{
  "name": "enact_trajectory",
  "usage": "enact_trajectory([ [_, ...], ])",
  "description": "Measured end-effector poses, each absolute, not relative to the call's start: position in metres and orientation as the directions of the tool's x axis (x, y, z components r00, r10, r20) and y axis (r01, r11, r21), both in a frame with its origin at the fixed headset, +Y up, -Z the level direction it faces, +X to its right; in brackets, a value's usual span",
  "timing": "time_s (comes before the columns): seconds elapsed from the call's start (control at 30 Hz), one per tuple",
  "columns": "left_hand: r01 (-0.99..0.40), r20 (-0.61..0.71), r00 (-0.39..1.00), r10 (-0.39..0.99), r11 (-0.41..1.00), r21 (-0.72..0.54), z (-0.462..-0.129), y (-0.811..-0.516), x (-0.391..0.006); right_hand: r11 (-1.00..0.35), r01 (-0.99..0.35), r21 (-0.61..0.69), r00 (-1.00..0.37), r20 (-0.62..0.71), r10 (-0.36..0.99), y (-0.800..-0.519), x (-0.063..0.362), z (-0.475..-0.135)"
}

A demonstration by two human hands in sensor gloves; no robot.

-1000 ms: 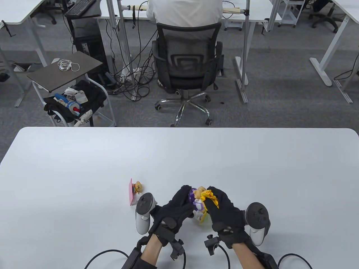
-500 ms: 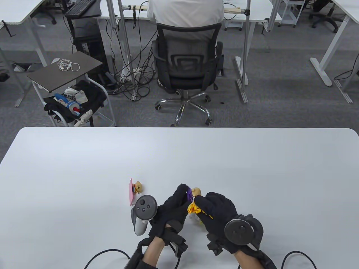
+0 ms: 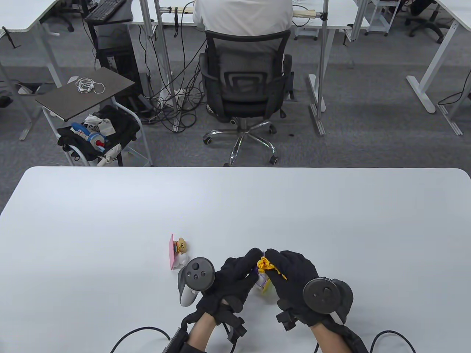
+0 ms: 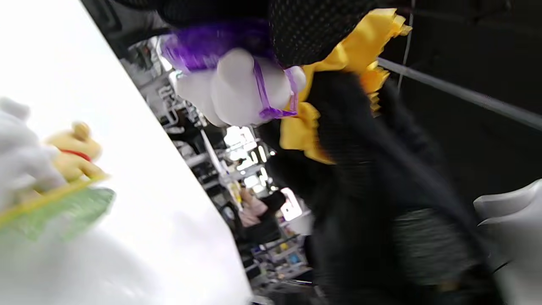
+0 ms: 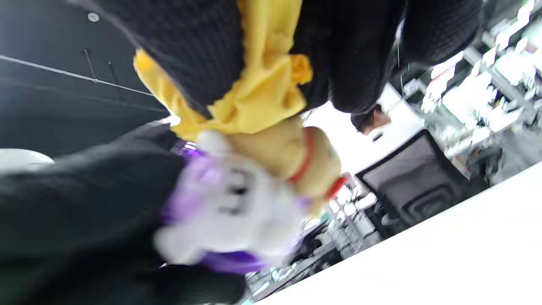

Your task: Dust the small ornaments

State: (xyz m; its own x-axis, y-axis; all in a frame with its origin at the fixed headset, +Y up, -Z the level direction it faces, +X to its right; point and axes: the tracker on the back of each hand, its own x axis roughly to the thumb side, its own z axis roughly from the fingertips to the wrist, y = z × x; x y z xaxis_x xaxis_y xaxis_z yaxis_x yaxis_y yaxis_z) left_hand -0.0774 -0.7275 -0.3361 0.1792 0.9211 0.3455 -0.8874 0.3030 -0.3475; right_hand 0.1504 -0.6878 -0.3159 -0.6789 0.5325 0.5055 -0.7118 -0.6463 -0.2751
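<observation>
Table view, knit-gloved hands, crumpled yellow cloth

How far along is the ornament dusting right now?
In hand: the left hand holds the purple-and-white figurine while the right hand presses the yellow cloth to it. Left, apparently: the bear ornament stands alone on the table. Nothing shows whether it was already dusted.

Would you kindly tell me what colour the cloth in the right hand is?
The cloth is yellow, seen best in the right wrist view.
</observation>
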Motion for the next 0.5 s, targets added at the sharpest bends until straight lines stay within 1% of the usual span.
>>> enact_trajectory([
  [0.07,-0.891,0.346,0.136,0.928,0.268,-0.368,-0.337,-0.729,-0.080,-0.614,-0.756,-0.226,-0.636,0.472,0.610,-0.688,0.158,-0.322],
  [0.1,-0.890,0.341,0.100,0.935,0.237,-0.389,-0.338,-0.729,-0.082,-0.621,-0.748,-0.236,-0.653,0.433,0.622,-0.690,0.163,-0.326],
  [0.17,-0.889,0.334,0.064,0.940,0.206,-0.409,-0.339,-0.728,-0.083,-0.629,-0.741,-0.237,-0.663,0.409,0.627,-0.695,0.171,-0.331],
  [0.23,-0.888,0.315,0.036,0.949,0.174,-0.425,-0.341,-0.728,-0.085,-0.564,-0.788,-0.245,-0.611,0.426,0.668,-0.697,0.177,-0.333],
  [0.3,-0.893,0.306,0.033,0.952,0.166,-0.418,-0.342,-0.729,-0.087,-0.503,-0.842,-0.194,-0.528,0.482,0.699,-0.693,0.175,-0.330],
  [0.33,-0.892,0.308,0.030,0.951,0.164,-0.421,-0.342,-0.729,-0.088,-0.490,-0.852,-0.184,-0.513,0.477,0.713,-0.692,0.174,-0.329],
  [0.4,-0.887,0.295,-0.023,0.955,0.117,-0.446,-0.342,-0.728,-0.087,-0.510,-0.845,-0.160,-0.520,0.461,0.719,-0.695,0.172,-0.330],
  [0.43,-0.894,0.262,-0.035,0.964,0.087,-0.439,-0.341,-0.729,-0.088,-0.513,-0.844,-0.157,-0.523,0.451,0.723,-0.696,0.172,-0.331],
  [0.5,-0.902,0.240,-0.044,0.970,0.065,-0.427,-0.343,-0.734,-0.091,-0.553,-0.815,-0.174,-0.569,0.420,0.707,-0.698,0.174,-0.333],
])
